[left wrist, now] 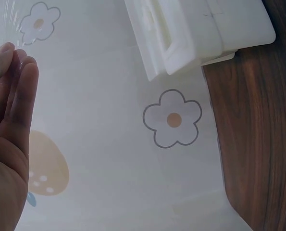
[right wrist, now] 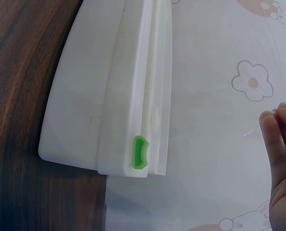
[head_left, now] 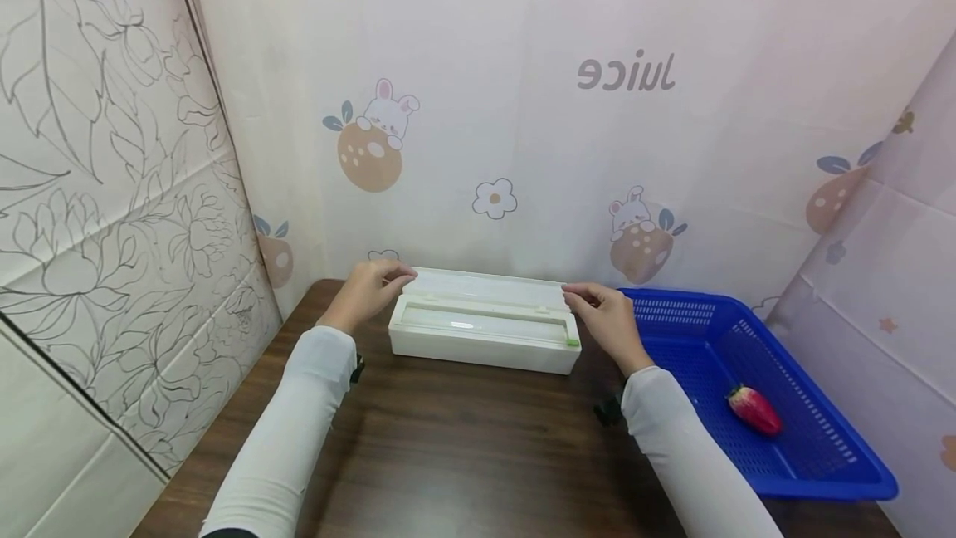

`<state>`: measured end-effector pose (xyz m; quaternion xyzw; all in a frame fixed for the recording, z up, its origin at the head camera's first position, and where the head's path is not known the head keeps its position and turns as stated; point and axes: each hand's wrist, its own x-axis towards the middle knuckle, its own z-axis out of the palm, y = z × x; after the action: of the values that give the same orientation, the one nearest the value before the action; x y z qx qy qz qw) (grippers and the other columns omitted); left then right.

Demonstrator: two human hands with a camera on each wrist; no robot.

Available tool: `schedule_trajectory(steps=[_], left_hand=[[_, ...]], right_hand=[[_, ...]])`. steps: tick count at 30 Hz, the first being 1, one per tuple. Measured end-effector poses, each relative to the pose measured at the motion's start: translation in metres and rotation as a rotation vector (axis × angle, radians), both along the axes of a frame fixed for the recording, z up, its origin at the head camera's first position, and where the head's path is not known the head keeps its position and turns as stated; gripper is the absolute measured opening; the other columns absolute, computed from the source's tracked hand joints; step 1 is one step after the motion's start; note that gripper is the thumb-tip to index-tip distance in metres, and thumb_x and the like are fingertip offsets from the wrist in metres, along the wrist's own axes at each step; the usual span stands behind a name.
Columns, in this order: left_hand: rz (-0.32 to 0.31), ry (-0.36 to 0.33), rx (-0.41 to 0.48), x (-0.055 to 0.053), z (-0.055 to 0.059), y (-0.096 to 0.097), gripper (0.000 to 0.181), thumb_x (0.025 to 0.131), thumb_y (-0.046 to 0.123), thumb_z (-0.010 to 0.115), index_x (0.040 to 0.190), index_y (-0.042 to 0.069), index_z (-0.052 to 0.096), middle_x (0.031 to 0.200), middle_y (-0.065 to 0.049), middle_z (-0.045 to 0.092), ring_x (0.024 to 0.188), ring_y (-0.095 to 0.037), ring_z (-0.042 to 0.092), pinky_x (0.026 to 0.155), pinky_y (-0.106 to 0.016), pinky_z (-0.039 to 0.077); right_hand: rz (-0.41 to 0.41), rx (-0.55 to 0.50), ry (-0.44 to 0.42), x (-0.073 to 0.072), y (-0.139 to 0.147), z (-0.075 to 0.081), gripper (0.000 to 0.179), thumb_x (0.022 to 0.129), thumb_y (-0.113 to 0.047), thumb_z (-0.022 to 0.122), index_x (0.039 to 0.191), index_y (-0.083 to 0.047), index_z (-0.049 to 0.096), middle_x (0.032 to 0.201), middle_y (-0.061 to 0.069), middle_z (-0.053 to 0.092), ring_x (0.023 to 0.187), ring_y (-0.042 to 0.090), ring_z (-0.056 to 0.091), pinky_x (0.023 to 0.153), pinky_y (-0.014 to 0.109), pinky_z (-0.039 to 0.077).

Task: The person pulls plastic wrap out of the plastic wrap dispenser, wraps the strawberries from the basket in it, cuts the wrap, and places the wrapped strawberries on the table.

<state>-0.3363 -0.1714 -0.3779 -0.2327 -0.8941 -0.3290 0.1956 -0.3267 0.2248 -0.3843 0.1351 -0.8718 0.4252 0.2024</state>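
Observation:
A white cling film dispenser point(head_left: 481, 347) with a green slide cutter point(head_left: 573, 343) sits at the back of the table, its lid point(head_left: 485, 287) standing raised behind. My left hand point(head_left: 366, 295) is above the dispenser's left end, thumb and fingertips pinched together. Glossy streaks of clear cling film point(left wrist: 10, 21) run from those fingertips in the left wrist view. Over the right end, my right hand point(head_left: 607, 324) pinches at the same height. The film at its fingertips is too transparent to follow. The right wrist view shows the green cutter point(right wrist: 140, 152) at the dispenser's near end.
To the right stands a blue plastic basket point(head_left: 836, 484) with a red strawberry-like fruit point(head_left: 754, 410) inside. Printed curtains point(head_left: 493, 106) hang close behind the dark wooden table point(head_left: 448, 455) and along its left side.

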Motion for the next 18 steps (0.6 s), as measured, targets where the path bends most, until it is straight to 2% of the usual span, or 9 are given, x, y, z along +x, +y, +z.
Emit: schedule_trajectory(steps=[6,10,13,18], left_hand=[[-0.009,0.016,0.002,0.001,0.004,-0.001,0.018,0.091,0.025,0.059,0.101,0.014,0.07,0.094,-0.001,0.07,0.074,-0.008,0.063,0.068,-0.034,0.057],[-0.006,0.056,-0.014,0.002,0.008,-0.001,0.015,0.09,0.023,0.061,0.099,0.016,0.071,0.09,0.002,0.068,0.077,-0.007,0.061,0.068,-0.032,0.057],[-0.006,0.08,-0.024,0.001,0.011,-0.001,0.015,0.09,0.022,0.061,0.098,0.014,0.071,0.091,0.001,0.068,0.081,-0.009,0.06,0.07,-0.032,0.057],[0.001,0.079,-0.02,0.001,0.014,-0.001,0.015,0.09,0.021,0.062,0.099,0.012,0.071,0.096,-0.001,0.069,0.083,-0.01,0.061,0.071,-0.033,0.057]], right_hand=[[0.005,0.001,0.01,0.002,0.0,0.004,0.019,0.087,-0.027,0.066,0.101,-0.015,0.072,0.087,0.002,0.072,0.072,0.012,0.065,0.056,0.018,0.052],[-0.012,0.021,0.02,0.003,0.0,0.007,0.019,0.087,-0.029,0.065,0.101,-0.017,0.072,0.086,0.0,0.072,0.071,0.012,0.063,0.054,0.019,0.05],[-0.022,0.039,0.037,0.003,0.0,0.009,0.017,0.087,-0.029,0.065,0.099,-0.019,0.072,0.084,-0.001,0.071,0.071,0.013,0.063,0.054,0.02,0.049],[-0.022,0.048,0.056,0.003,0.0,0.014,0.015,0.087,-0.028,0.065,0.098,-0.02,0.072,0.084,-0.002,0.071,0.07,0.013,0.061,0.053,0.02,0.048]])
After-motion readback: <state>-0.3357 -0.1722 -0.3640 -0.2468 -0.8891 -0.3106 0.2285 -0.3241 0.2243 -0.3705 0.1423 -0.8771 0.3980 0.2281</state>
